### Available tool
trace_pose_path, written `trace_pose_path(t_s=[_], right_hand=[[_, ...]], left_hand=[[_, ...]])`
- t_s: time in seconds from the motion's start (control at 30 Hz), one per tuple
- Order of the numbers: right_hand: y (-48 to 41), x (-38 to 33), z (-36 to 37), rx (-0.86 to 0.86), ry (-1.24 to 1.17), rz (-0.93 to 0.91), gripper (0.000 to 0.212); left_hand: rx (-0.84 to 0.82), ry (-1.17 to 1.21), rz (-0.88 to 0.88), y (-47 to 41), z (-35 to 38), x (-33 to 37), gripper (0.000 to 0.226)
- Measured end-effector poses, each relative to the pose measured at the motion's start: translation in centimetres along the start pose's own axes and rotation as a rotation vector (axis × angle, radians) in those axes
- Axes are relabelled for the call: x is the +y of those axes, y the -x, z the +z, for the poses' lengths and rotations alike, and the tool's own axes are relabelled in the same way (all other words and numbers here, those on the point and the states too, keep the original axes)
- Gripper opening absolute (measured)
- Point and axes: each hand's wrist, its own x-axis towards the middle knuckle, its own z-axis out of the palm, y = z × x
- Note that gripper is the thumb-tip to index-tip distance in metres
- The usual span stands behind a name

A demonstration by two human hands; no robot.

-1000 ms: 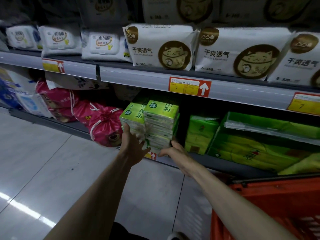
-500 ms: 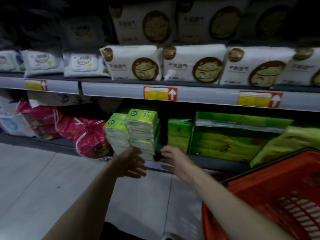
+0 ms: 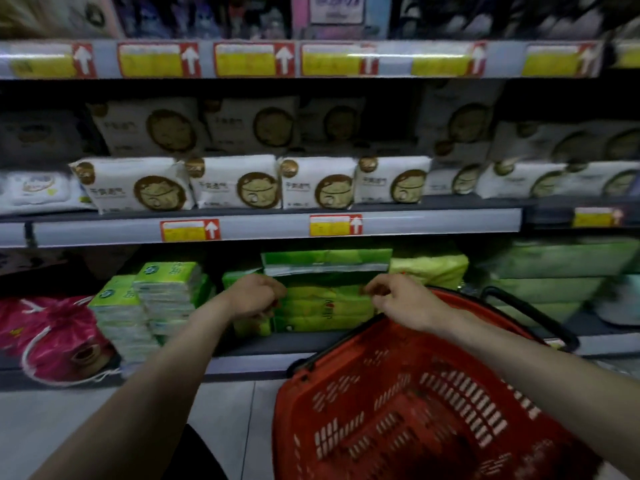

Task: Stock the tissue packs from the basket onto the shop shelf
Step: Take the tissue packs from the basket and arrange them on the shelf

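Observation:
Two stacks of green-and-white tissue packs [image 3: 166,292] stand on the bottom shelf [image 3: 242,367], left of centre. My left hand [image 3: 254,296] hovers just right of them with its fingers curled in and nothing in it. My right hand [image 3: 398,299] hangs over the far rim of the red basket [image 3: 294,410], fingers loosely bent and holding nothing. I see no packs inside the basket. Both hands are in front of a large green tissue bundle [image 3: 325,310] without touching it.
Pink drawstring bags [image 3: 52,334] lie at the left end of the bottom shelf. White packs with a cat print [image 3: 235,188] fill the shelf above. More green bundles [image 3: 429,268] sit to the right. The basket's black handle [image 3: 540,313] arcs beside the shelf; grey floor tiles [image 3: 69,427] lie below.
Both hands let go of the tissue stack and drew back to the right, toward the basket. My view rose and shifted right, bringing the basket's inside into sight.

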Motion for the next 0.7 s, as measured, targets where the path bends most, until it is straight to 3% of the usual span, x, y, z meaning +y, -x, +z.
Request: trace_pose_path(t_s=[0.1, 0.27, 0.47, 0.6, 0.7], right_hand=[[1.3, 3.2, -2.1, -0.037, 0.173, -0.047, 0.048], [-1.4, 3.9, -2.2, -0.208, 0.187, -0.046, 0.061], [-5.0, 3.5, -1.2, -0.147, -0.017, -0.079, 0.072], [-5.2, 5.1, 0.1, -0.174, 0.069, -0.161, 0.091], [-5.6, 5.5, 0.3, -0.144, 0.059, -0.181, 0.088]], left_hand=[[-0.055, -0.196, 0.086, -0.3, 1.9, 2.6, 0.026], [-0.070, -0.348, 0.075, -2.2, 3.7, 5.5, 0.045], [0.064, -0.258, 0.065, -4.8, 6.1, 6.3, 0.051], [0.070, -0.200, 0.094, -5.0, 6.8, 5.1, 0.067], [0.099, -0.212, 0.137, -5.2, 6.7, 4.9, 0.061]])
